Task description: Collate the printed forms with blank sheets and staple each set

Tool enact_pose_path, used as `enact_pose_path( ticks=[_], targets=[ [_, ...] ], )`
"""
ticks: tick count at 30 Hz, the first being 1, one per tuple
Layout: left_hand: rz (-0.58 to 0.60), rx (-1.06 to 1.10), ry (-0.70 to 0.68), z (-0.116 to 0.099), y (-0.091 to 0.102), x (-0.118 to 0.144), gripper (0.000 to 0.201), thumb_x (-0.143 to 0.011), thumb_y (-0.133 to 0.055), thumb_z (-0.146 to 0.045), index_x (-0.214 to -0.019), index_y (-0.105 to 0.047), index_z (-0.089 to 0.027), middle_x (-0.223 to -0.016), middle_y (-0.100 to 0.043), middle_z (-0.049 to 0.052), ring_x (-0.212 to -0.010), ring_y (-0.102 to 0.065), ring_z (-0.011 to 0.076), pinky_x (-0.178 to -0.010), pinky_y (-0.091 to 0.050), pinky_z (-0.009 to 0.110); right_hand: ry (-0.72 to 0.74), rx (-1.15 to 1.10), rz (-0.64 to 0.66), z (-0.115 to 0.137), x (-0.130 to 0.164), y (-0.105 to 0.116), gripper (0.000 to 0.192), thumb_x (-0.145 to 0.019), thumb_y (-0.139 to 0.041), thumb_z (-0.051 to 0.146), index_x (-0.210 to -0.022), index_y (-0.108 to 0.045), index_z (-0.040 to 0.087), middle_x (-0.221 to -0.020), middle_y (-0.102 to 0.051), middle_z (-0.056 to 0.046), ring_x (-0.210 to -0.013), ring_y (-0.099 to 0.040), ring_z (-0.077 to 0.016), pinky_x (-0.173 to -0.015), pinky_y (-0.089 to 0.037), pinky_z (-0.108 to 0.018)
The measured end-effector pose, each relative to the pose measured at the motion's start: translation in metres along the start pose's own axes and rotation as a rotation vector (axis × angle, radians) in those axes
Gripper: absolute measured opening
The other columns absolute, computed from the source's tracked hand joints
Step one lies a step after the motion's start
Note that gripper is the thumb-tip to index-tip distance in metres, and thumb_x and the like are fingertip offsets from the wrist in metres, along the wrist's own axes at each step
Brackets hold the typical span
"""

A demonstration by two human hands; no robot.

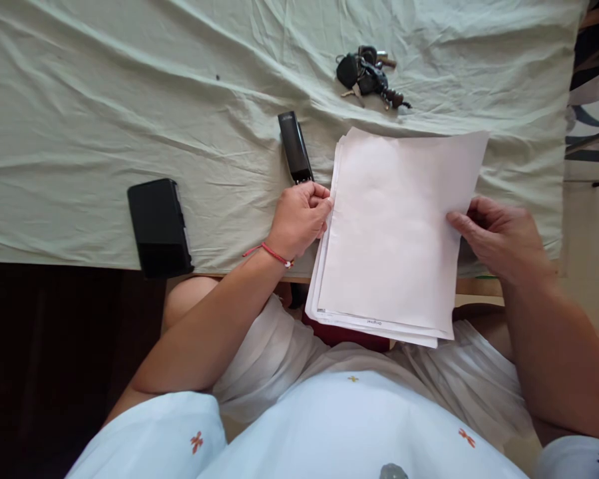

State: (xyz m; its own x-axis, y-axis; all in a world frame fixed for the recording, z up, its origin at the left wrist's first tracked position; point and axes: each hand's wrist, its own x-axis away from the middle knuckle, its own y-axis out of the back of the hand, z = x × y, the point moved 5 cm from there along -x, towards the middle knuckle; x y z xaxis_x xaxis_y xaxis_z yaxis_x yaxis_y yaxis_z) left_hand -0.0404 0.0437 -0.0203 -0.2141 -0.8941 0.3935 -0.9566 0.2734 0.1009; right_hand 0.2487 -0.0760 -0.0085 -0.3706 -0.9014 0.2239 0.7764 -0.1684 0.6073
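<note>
A stack of white paper sheets (394,233) lies at the front edge of the cloth-covered table, its lower part reaching over my lap. The sheets sit slightly fanned, and the top one looks blank; a little print shows along the lower edges beneath. My left hand (302,216) pinches the stack's left edge, wearing a red string bracelet (274,253). On the right side my right hand (502,233) grips the edge with the thumb on top and the fingers partly hidden. Just beyond my left hand is a black stapler (295,146).
A black phone (158,226) lies at the table's front edge on the left. Farther back rests a bunch of keys (367,74) with dark fobs. The pale green tablecloth (80,133) is wrinkled. The table's right edge drops to a light floor.
</note>
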Motion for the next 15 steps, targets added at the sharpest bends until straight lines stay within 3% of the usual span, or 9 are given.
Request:
enact_pose_path(
  ticks=[15],
  targets=[
    [0.041,0.017,-0.042,0.0028,0.0001,-0.0017,0.020,-0.086,-0.055,-0.003,-0.073,-0.054,-0.019,-0.046,-0.045,-0.011,-0.030,-0.038,0.0055,-0.031,-0.023,0.019,-0.043,-0.198,0.073,-0.0023,-0.0040,-0.0033,0.026,-0.077,-0.082,0.042,-0.088,-0.076,0.019,-0.085,-0.071,0.001,-0.075,-0.056,-0.0085,-0.071,-0.043,-0.022]
  ],
)
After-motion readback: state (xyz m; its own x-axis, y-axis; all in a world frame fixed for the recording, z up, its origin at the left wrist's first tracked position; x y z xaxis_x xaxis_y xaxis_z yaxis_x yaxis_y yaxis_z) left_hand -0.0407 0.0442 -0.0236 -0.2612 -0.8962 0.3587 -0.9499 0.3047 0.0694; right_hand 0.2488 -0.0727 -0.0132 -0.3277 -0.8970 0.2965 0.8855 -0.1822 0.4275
